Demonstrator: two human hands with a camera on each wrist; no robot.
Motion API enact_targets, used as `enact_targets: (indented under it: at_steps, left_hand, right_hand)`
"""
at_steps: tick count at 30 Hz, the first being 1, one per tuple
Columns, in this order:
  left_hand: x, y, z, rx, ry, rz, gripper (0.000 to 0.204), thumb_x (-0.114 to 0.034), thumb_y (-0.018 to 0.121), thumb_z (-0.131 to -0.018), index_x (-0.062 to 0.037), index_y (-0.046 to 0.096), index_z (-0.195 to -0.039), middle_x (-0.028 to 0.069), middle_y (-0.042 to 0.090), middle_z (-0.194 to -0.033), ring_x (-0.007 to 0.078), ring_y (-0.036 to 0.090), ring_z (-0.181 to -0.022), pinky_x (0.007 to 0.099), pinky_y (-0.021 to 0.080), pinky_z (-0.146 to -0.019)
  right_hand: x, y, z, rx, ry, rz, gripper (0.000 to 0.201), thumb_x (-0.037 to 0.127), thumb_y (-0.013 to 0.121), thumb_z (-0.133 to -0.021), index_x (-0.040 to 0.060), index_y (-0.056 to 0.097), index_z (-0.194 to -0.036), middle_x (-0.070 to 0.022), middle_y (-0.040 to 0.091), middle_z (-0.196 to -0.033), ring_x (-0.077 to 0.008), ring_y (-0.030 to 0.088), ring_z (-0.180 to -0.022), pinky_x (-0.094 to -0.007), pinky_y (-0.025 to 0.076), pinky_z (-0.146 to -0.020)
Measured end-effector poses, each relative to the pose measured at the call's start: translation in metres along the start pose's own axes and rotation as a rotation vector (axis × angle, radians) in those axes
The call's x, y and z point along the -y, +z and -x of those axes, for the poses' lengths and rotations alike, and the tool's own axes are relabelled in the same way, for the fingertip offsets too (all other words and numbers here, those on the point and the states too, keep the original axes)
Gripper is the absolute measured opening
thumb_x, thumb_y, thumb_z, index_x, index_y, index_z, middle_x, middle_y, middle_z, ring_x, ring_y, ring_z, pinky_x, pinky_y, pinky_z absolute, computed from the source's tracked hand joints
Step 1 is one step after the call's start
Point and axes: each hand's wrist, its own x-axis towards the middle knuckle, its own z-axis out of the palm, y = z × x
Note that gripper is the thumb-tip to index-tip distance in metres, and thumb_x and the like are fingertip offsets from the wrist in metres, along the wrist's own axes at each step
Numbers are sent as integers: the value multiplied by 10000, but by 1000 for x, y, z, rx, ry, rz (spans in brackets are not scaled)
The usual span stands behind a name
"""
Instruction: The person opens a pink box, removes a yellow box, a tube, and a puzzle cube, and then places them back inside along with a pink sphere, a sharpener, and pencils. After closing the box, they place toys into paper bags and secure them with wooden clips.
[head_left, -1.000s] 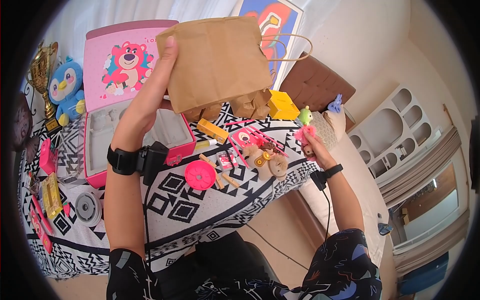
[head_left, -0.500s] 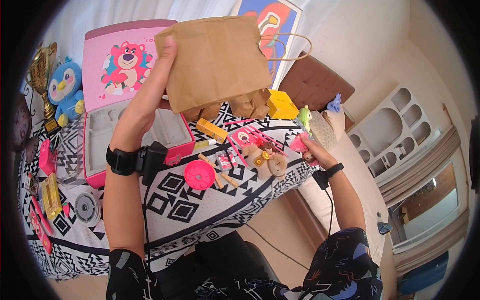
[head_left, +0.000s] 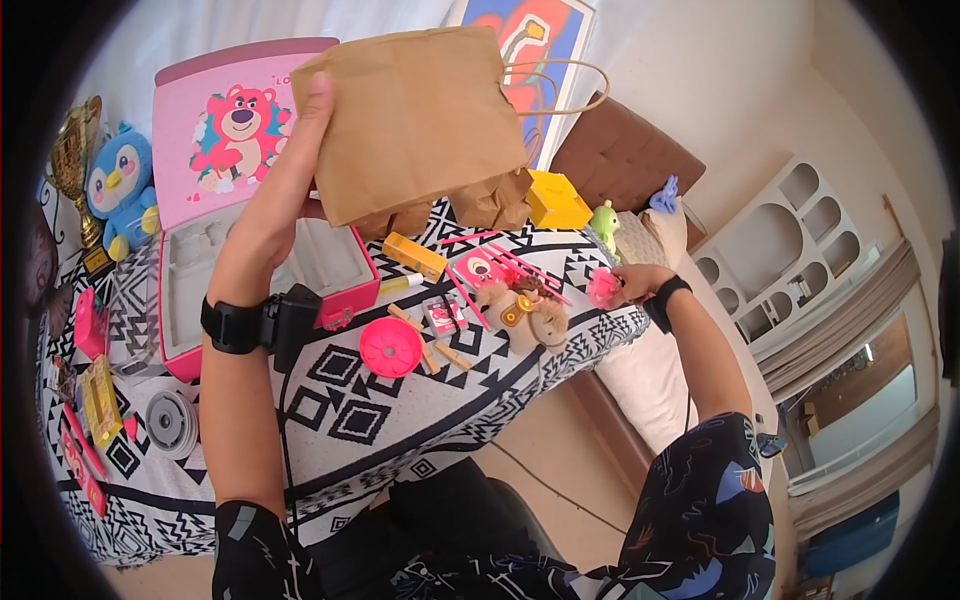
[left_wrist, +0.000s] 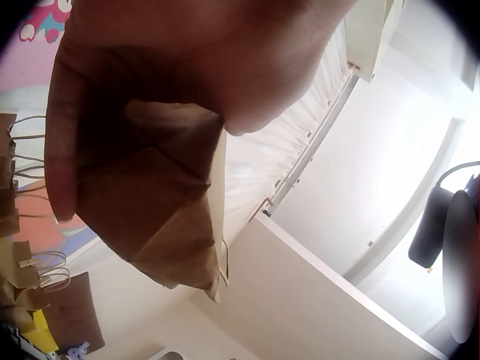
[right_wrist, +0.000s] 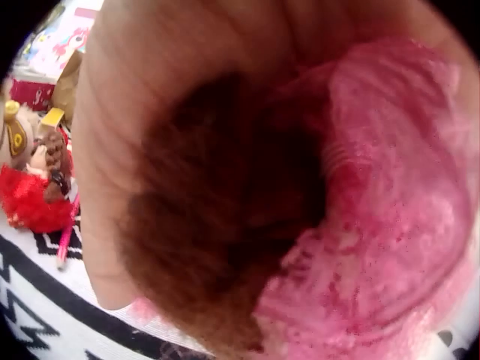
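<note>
My left hand (head_left: 282, 200) grips a brown paper bag (head_left: 415, 130) by its left side, thumb on the face toward me. The bag is raised above the table, its twisted handle pointing right. In the left wrist view the fingers curl over the edge of the bag (left_wrist: 150, 202). My right hand (head_left: 645, 284) holds a small doll (head_left: 603, 288) with a frilly pink dress at the table's right end. The right wrist view shows the doll's brown hair (right_wrist: 187, 225) and pink dress close up, partly hidden by the palm. A beige plush toy (head_left: 530, 320) lies left of it.
A pink bear box (head_left: 370, 285) stands with its lid up behind my left arm. More paper bags (head_left: 490, 200), a yellow box (head_left: 558, 200) and a green toy (head_left: 605, 225) stand at the back. A pink dish (head_left: 390, 347) and wooden sticks (head_left: 452, 356) lie in front.
My right hand has turned and the doll's brown head, visible before, is now hidden in the head view. The bag stays raised in my left hand; the whole head view has shifted slightly.
</note>
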Motion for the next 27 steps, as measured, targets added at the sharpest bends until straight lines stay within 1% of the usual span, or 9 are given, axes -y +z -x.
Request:
enact_targets:
  at_steps: [2, 3, 8, 12, 14, 18, 21, 25, 27]
  left_hand:
    - [0, 0, 0, -8, 1, 7, 1058, -897, 378, -911, -86, 387, -1590, 175, 563, -1477, 271, 618, -1304, 444, 556, -973]
    - [0, 0, 0, -6, -1, 10, 1054, -895, 380, -911, -92, 384, -1593, 170, 561, -1481, 269, 614, -1310, 445, 556, -976]
    - [1, -1, -1, -9, -13, 4, 1038, -886, 382, -918, -105, 373, -1602, 161, 561, -1485, 266, 608, -1321, 441, 564, -971]
    - [5, -1, -4, -7, -3, -1, 1019, -871, 381, -931, -105, 367, -1604, 160, 563, -1480, 267, 610, -1322, 441, 570, -974]
    - [6, -3, -6, -9, -7, -6, 1014, -866, 382, -934, -106, 365, -1604, 159, 563, -1479, 266, 609, -1324, 440, 570, -979]
    - [8, -3, -7, 18, -30, 0, 1009, -862, 384, -937, -105, 364, -1604, 159, 555, -1489, 266, 606, -1330, 435, 565, -995]
    - [7, 0, -6, 8, -27, -8, 1011, -864, 383, -936, -106, 361, -1605, 161, 547, -1498, 269, 600, -1336, 436, 560, -1004]
    - [6, 0, -4, 2, -24, -16, 1025, -875, 383, -927, -109, 357, -1608, 163, 539, -1507, 272, 592, -1346, 443, 553, -1013]
    - [5, 2, -3, 2, -21, -10, 1033, -880, 382, -922, -107, 358, -1607, 163, 541, -1505, 272, 594, -1343, 442, 553, -1012]
  right_hand:
    - [21, -5, 3, -3, 223, 225, 716, 431, 874, -772, 147, 622, -1379, 1, 610, -764, -111, 528, -595, -291, 447, -562]
    - [32, -7, 3, 57, 256, 234, 757, 458, 804, -844, 189, 537, -1499, -14, 621, -771, -122, 528, -592, -293, 445, -556]
    - [61, -4, -10, 83, 300, 289, 606, 488, 605, -996, 248, 508, -1544, -18, 653, -828, -121, 565, -663, -299, 478, -624]
    - [58, -5, -26, 28, 293, 558, 588, 536, 585, -977, 269, 548, -1500, -17, 722, -1015, -149, 655, -818, -320, 529, -756]
    - [81, -3, -18, 53, 317, 658, 565, 486, 586, -952, 282, 567, -1479, -33, 738, -1106, -213, 704, -917, -366, 555, -817]
    - [70, 0, -46, 62, 259, 879, 454, 441, 626, -891, 249, 691, -1297, -47, 756, -985, -215, 721, -888, -361, 568, -775]
    - [81, 9, -55, 23, 294, 1048, 398, 441, 648, -851, 223, 791, -1153, -78, 778, -1107, -283, 743, -1004, -396, 581, -849]
    - [75, 14, -71, -35, 283, 1089, 418, 445, 671, -834, 165, 806, -1113, -102, 782, -1108, -294, 746, -1014, -399, 583, -866]
    - [74, 12, -79, -36, 322, 1037, 496, 466, 760, -766, 129, 807, -1127, -109, 778, -1155, -273, 738, -1081, -379, 572, -928]
